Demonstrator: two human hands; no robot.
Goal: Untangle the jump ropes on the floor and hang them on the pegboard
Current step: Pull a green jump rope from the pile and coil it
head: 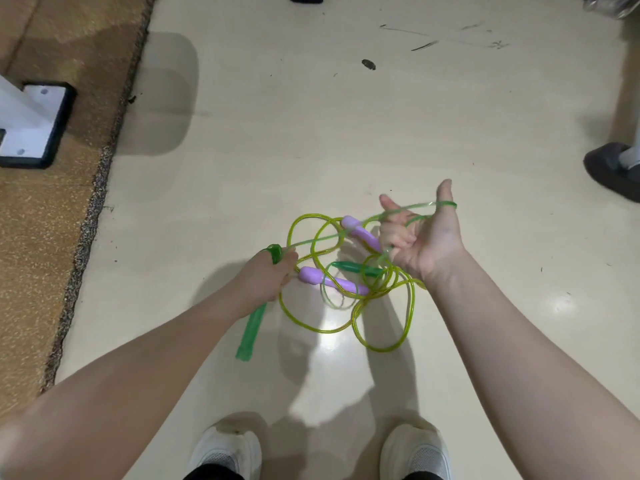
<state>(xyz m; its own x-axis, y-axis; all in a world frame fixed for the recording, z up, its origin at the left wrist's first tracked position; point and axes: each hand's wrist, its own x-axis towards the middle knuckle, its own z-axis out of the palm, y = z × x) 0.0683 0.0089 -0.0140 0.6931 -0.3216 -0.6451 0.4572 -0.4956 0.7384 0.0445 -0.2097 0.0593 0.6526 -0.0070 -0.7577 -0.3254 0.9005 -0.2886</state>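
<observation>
Untangling barely begun: left hand (268, 271) grips a green handle (254, 323), right hand (420, 237) holds green cord (408, 207) looped over thumb and curled fingers, while the tangle (349, 282) (purple handles (329, 280) included) hangs above the floor (311, 133), pegboard unseen.

The left hand (268, 275) is gripping a green handle (254, 322), its lower end pointing down toward the floor (311, 133). The right hand (420, 237) is holding a green cord (415, 207) looped over the thumb, fingers curled. Yellow-green rope loops (367, 306) are hanging tangled between both hands, with two purple handles (329, 280) and a second green handle (353, 268) caught among them.
</observation>
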